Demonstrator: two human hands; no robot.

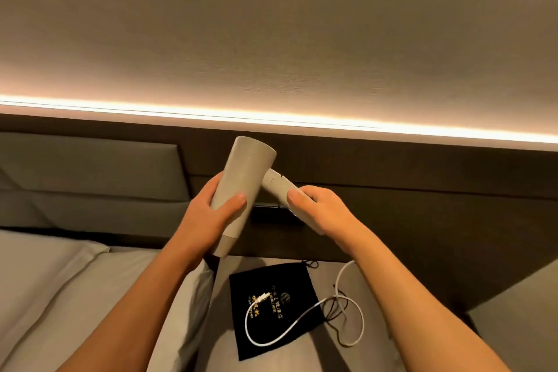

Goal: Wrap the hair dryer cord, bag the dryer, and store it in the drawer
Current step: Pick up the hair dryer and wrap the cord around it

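Fingers (238, 201) of our left hand (208, 214) clamp the hair dryer (241, 172) barrel, right hand (314, 208) gripping its handle (279, 187), so we fold it snug before winding the loose white cord (302, 323).

dim warm room, glaring light strip (271, 119), soft focus, wide-angle edge bending

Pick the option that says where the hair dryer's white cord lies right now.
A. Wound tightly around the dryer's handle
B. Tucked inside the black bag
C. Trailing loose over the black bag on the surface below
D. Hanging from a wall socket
C: the white cord lies in loose loops across the black bag, unwound, below the hair dryer held up by the left hand and right hand.
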